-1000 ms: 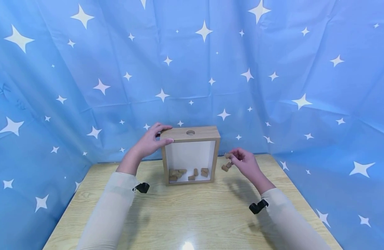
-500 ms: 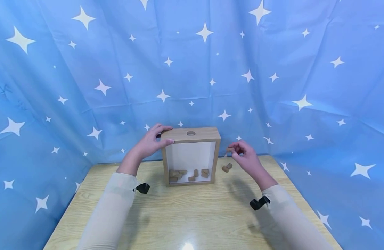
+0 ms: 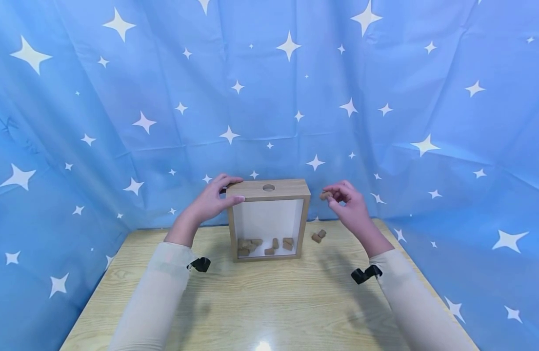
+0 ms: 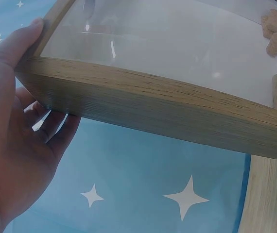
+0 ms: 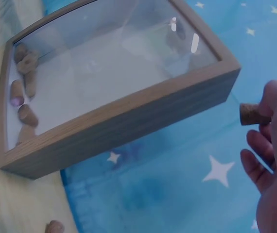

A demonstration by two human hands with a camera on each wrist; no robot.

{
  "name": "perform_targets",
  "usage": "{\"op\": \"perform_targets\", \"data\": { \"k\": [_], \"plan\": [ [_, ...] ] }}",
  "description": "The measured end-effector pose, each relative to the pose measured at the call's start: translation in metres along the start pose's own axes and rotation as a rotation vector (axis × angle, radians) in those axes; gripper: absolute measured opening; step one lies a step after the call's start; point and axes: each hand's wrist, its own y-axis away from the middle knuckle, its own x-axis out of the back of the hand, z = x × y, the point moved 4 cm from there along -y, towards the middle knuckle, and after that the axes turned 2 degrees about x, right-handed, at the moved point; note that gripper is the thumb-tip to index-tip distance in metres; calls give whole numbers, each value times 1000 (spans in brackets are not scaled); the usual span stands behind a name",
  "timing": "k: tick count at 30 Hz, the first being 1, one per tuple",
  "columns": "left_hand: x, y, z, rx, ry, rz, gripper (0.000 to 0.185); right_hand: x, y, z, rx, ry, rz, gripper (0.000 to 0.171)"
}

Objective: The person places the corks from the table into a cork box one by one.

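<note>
A wooden shadow-box frame point(image 3: 267, 190) with a glass front stands upright on the table, a round hole point(image 3: 268, 187) in its top edge. Several corks point(image 3: 265, 245) lie inside at the bottom. My left hand point(image 3: 212, 197) grips the frame's top left corner point(image 4: 36, 63), thumb on the front. My right hand point(image 3: 346, 202) is raised beside the frame's top right corner and pinches one cork point(image 3: 325, 195) point(image 5: 251, 114) between thumb and fingers. Two loose corks point(image 3: 319, 236) lie on the table right of the frame.
The light wooden table point(image 3: 269, 302) stretches toward me. A blue cloth with white stars point(image 3: 295, 97) hangs close behind the frame and along both sides of the table.
My right hand has lifted the cork from table height up to level with the frame's top, moving slightly right. The left hand and frame have stayed still.
</note>
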Motion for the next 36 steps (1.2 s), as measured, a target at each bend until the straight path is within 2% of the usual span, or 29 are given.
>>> {"op": "perform_targets", "data": {
  "k": [5,9,14,23,29,36],
  "plan": [
    [0,-1,-2,2,-10,2,69,-3,-11,7,39,6,13,33],
    [0,-2,-3,2,-16,4,70,-5,-19,11,27,-13,13,33],
    [0,-2,-2,-3,-18,3,70,-8,-28,4,8,-40,6,25],
    [2,-2,0,-7,-5,-1,70,-23,-46,-9,24,15,-7,19],
    [1,-1,-3,6,-23,-2,69,-39,-55,-15,1,-42,-64,16],
    [1,-2,-4,10,-32,1,68,-62,-65,-28,62,-10,-167,15]
  ]
}}
